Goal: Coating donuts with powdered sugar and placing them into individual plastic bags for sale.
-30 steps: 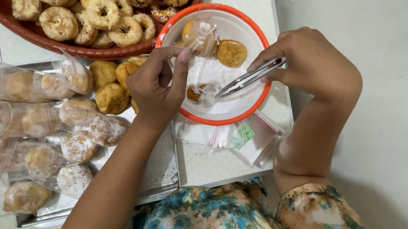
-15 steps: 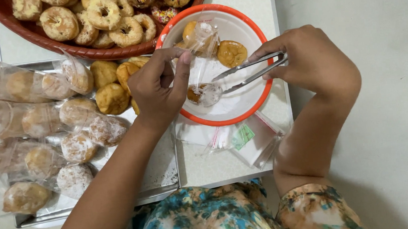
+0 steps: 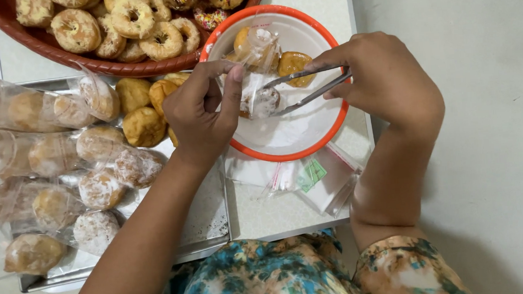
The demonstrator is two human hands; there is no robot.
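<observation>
My right hand (image 3: pixel 384 79) grips metal tongs (image 3: pixel 306 90) whose tips pinch a sugar-dusted donut (image 3: pixel 262 103) over a white bowl with an orange rim (image 3: pixel 292 154). My left hand (image 3: pixel 202 111) holds a clear plastic bag (image 3: pixel 256 53) by its edge, right beside the donut. A plain golden donut (image 3: pixel 292 62) lies in the bowl behind the tongs, and another shows through the bag.
A red-brown tray (image 3: pixel 56 47) of ring donuts sits at the top. A metal tray (image 3: pixel 205 223) at left holds several bagged sugared donuts (image 3: pixel 100 187) and plain donuts (image 3: pixel 142 127). Spare clear bags (image 3: pixel 318 180) lie on the white table below the bowl.
The tongs have opened slightly and shifted left, now holding the sugared donut at the mouth of the bag. My left hand kept hold of the bag.
</observation>
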